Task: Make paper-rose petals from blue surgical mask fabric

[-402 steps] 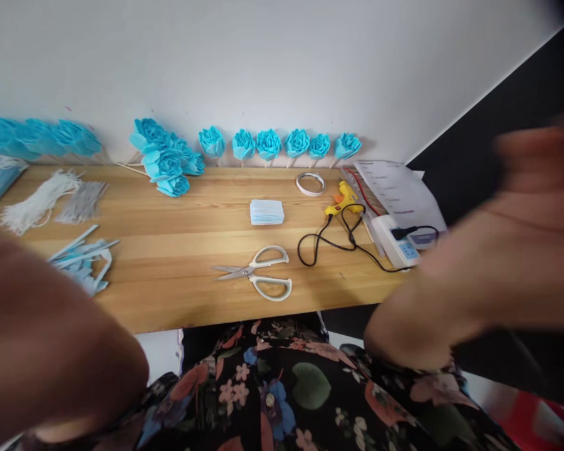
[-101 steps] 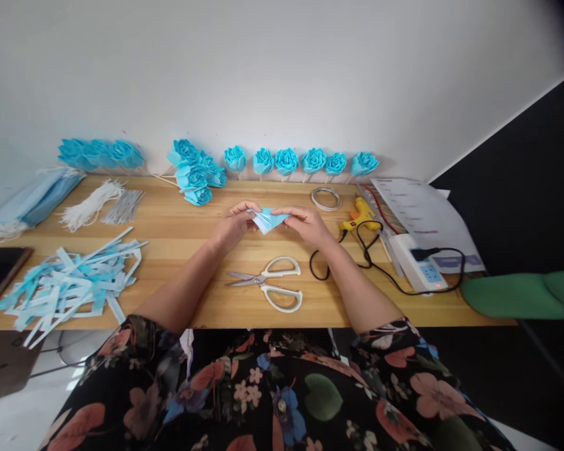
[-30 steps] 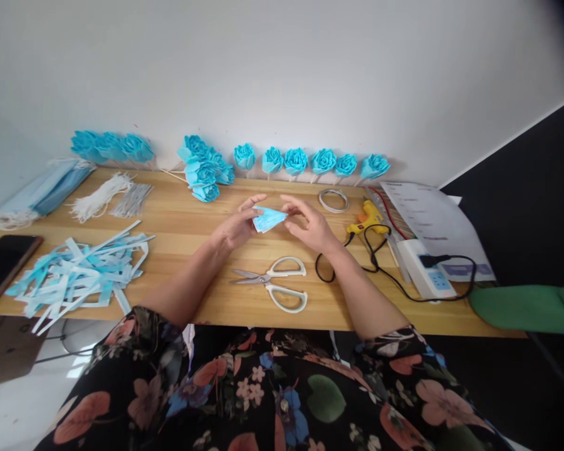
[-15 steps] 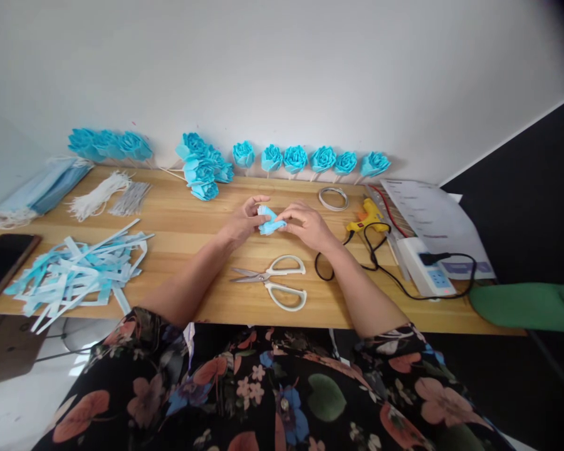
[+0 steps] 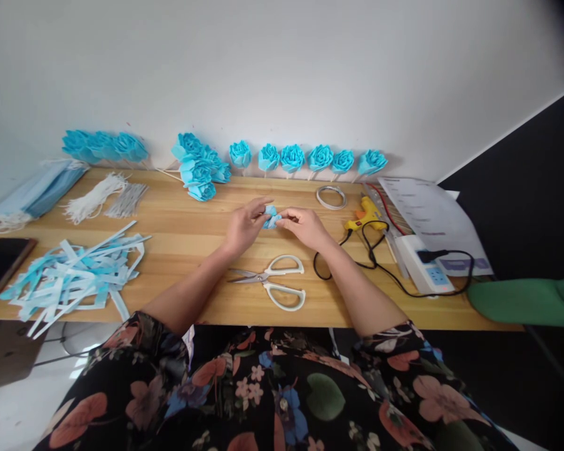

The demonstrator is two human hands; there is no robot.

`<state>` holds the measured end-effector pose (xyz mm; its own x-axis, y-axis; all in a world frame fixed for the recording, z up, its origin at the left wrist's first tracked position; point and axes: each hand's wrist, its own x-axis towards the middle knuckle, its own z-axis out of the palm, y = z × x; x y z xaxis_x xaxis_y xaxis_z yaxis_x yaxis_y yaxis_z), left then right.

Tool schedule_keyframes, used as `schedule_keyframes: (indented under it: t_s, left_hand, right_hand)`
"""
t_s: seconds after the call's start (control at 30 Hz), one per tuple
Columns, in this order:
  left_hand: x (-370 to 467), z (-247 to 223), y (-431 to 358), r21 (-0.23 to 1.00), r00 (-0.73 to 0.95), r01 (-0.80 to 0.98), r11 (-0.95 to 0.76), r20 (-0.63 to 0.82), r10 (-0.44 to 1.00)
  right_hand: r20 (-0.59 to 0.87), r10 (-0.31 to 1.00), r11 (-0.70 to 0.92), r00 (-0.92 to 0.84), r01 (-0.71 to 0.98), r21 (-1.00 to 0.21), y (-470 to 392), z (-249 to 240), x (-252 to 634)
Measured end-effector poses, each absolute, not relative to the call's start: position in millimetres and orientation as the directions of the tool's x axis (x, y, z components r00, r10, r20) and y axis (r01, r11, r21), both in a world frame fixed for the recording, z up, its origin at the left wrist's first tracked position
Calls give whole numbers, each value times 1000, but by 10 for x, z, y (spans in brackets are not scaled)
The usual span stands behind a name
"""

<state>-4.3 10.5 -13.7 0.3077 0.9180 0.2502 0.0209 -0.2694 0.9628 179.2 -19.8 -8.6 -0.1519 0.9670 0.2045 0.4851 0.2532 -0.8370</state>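
Between my hands, above the middle of the wooden table [image 5: 188, 241], is a small folded piece of light blue fabric [image 5: 272, 217]. My left hand [image 5: 245, 224] pinches its left side with thumb and fingers. From the right, my right hand [image 5: 305, 227] grips its other edge between thumb and forefinger. Part of the fabric is hidden by my fingers. White-handled scissors [image 5: 267, 280] lie just below, blades slightly apart and pointing left. Several blue fabric roses [image 5: 292, 158] on thin sticks lean against the wall behind my hands.
At left lie cut blue-white strips [image 5: 82, 275], white elastic loops [image 5: 96, 197], grey wire pieces [image 5: 126, 200], face masks [image 5: 32, 191] and a phone [image 5: 2, 266]. On the right are a wire coil [image 5: 331, 205], yellow glue gun [image 5: 364, 213], power strip [image 5: 423, 269] and paper sheet [image 5: 442, 219].
The blue fabric has been turned and gathered smaller between my fingers. My left hand has closed in more around it. The camera view has shifted slightly.
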Motion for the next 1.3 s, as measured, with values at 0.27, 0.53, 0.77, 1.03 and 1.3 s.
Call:
schedule_keyframes:
  t_s: [0.27,0.53,0.77,1.03,1.3]
  left_hand:
    - [-17,-106,12,923,282,173,-344,288,915]
    - [-24,-107,-1,857,354,253,-449,349,867]
    - [-69,-47,5,804,442,234,-546,413,797]
    - [1,-74,-50,645,461,348,-681,514,723]
    - [11,-49,-113,667,453,188,-721,592,666]
  right_hand:
    - [23,990,49,-138,183,-982,-192,-137,1751]
    - [-52,992,-54,-112,-14,-998,-216,-95,1670]
    - [-58,979,-90,-194,-160,-983,-258,-15,1660]
    - [-42,996,-54,-73,-181,-982,-250,28,1682]
    - [7,995,1,-97,-53,-999,-247,48,1736]
